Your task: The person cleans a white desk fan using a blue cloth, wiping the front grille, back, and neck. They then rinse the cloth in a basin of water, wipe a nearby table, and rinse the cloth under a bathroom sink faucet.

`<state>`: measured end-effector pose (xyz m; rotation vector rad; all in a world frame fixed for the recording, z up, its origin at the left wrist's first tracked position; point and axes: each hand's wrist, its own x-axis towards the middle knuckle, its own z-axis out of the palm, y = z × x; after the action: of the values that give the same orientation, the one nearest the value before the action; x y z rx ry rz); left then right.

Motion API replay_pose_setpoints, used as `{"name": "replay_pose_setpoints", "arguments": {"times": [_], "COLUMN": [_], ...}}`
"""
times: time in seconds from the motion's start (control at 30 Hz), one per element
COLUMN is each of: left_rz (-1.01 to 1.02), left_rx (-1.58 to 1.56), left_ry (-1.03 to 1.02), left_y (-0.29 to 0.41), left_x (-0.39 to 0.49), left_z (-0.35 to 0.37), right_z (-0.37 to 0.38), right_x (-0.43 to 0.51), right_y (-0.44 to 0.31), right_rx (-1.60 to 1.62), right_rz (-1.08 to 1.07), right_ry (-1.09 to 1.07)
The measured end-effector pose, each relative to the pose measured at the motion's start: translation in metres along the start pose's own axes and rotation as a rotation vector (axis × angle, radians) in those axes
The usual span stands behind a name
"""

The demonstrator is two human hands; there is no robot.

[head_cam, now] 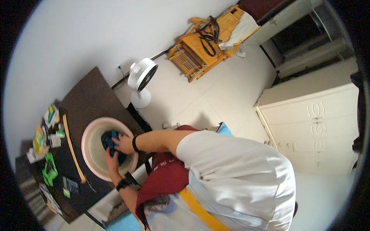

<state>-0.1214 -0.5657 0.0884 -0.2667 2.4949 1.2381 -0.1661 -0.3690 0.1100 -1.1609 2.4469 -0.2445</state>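
Note:
A round, pale pink plastic basin [85, 144] stands on a dark brown table [89, 95], with what looks like water inside. Within it lies a bunched dark blue cloth [107, 139], apparently wet. My right hand [125, 144] grips the cloth from the side nearer the fan, its fingers curled over the top. My left hand [112, 160] holds the lower side of the same cloth, fingertips close to those of the right. Dark bands circle both wrists. The hands hide part of the cloth, and its exact kind cannot be told.
Beside the basin lie a long wooden stick [72, 150], a calculator [71, 186], a green plastic item [50, 169] and several small packages [52, 115]. A white fan [142, 75] stands on the floor beyond the table. Farther off are a wooden recliner [196, 43] and a cream cabinet [306, 127].

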Motion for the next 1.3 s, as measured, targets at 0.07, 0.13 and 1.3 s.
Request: {"name": "replay_pose_setpoints", "arguments": {"times": [0.07, 0.13, 1.3], "left_rz": [-0.132, -0.272, -0.340], "left_rx": [-0.244, -0.440, -0.811], "left_ry": [0.034, 0.136, 0.213], "left_y": [0.002, 0.011, -0.008], "left_x": [-0.007, -0.018, 0.010], "left_z": [0.007, 0.016, -0.033], "right_z": [0.004, 0.004, -0.015], "right_x": [0.011, 0.026, 0.032], "right_y": [0.002, 0.004, -0.041], "right_rx": [-0.061, 0.090, 0.143], "right_rz": [-0.019, 0.168, 0.334], "right_ry": [-0.091, -0.001, 0.314]}}
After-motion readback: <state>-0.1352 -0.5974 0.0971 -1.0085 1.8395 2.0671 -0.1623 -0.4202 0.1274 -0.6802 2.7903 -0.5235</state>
